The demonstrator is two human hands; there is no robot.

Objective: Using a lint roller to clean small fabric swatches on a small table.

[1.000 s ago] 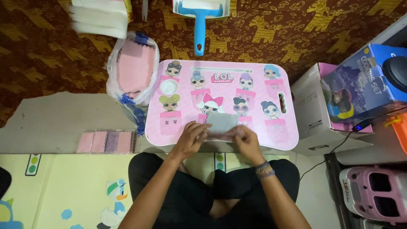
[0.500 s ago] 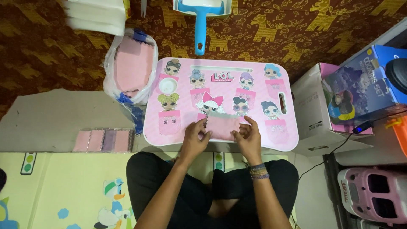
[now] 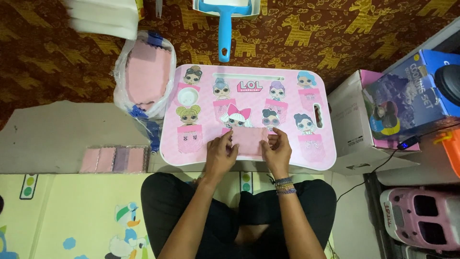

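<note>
Taking the pink lap table (image 3: 306, 148) with its cartoon doll pictures as the landmark: far to its left, a row of packed pink cloths (image 3: 114, 159) lies on a grey board (image 3: 52, 139). Just off the table's left edge stands a clear plastic bag (image 3: 143, 74) filled with pink cloths. Beyond the table's far edge lies a blue dustpan (image 3: 225, 19) on the brown patterned carpet.

On the table's near middle rests a small folded pink cloth (image 3: 249, 140). The left hand (image 3: 220, 154) presses on the cloth's left edge, fingers curled over it; the right hand (image 3: 278, 152) holds the right edge, fingers closed onto it. Both hands lie flat against the tabletop.

Right of the table sits a pink and white cardboard box (image 3: 352, 124), then a blue boxed set (image 3: 409, 98).
</note>
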